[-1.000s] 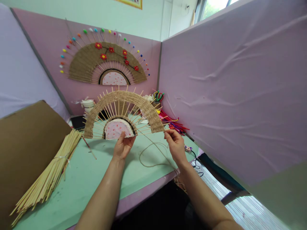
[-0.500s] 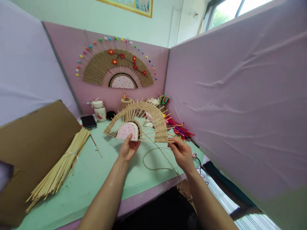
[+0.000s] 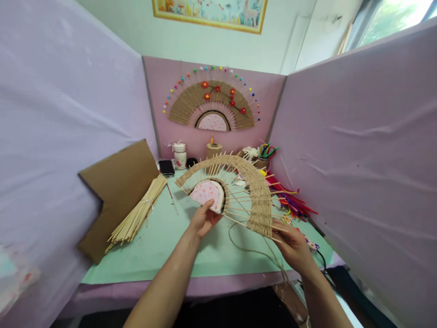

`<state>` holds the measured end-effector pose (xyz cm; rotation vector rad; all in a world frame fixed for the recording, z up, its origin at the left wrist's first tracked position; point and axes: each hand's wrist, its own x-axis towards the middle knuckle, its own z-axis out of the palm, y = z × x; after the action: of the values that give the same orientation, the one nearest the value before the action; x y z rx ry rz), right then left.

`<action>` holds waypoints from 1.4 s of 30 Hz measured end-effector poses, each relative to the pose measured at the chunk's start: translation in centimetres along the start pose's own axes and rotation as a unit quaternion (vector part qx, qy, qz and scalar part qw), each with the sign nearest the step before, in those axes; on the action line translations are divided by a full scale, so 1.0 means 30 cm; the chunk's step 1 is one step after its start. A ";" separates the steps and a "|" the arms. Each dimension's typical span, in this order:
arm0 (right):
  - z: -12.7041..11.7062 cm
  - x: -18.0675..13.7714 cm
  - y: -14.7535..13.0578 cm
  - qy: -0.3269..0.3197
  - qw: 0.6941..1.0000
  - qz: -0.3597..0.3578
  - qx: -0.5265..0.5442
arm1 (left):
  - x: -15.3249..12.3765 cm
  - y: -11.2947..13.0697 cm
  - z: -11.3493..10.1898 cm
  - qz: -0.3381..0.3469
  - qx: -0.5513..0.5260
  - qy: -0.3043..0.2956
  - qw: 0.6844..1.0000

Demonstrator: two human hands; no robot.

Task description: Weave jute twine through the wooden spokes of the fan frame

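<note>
Above the table I hold a half-round woven fan (image 3: 261, 200) of thin sticks and brown twine, its right end tilted downward. My left hand (image 3: 205, 218) grips its base, thumb on the pink dotted half-circle (image 3: 206, 190) and fingers underneath. At the lower right corner, my right hand (image 3: 292, 241) closes around the stick ends beside the woven band; some of its fingers are behind the fan. A loose length of twine (image 3: 249, 249) trails from the fan across the table and over its front edge.
A bundle of sticks (image 3: 138, 212) and brown cardboard (image 3: 119, 175) lie left. Behind stand a white bottle (image 3: 180, 156), a twine spool (image 3: 214, 149) and scissors (image 3: 268, 151). Colourful pipe cleaners (image 3: 295, 202) lie right. A finished fan (image 3: 191, 102) hangs on the pink partition.
The fan's right end has dropped, so it now tilts more, and my right hand has gone down with it. My left hand still grips the base. The camera view has shifted left.
</note>
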<state>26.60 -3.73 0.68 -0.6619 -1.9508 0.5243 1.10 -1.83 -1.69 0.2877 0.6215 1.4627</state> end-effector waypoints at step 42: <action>0.045 -0.046 -0.036 -0.216 0.936 0.244 0.137 | -0.328 -0.200 0.148 -0.156 0.168 0.013 0.973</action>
<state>25.66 -5.56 -0.18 -0.9092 -2.0499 1.3187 8.65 -11.28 0.79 0.4141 0.8961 1.0574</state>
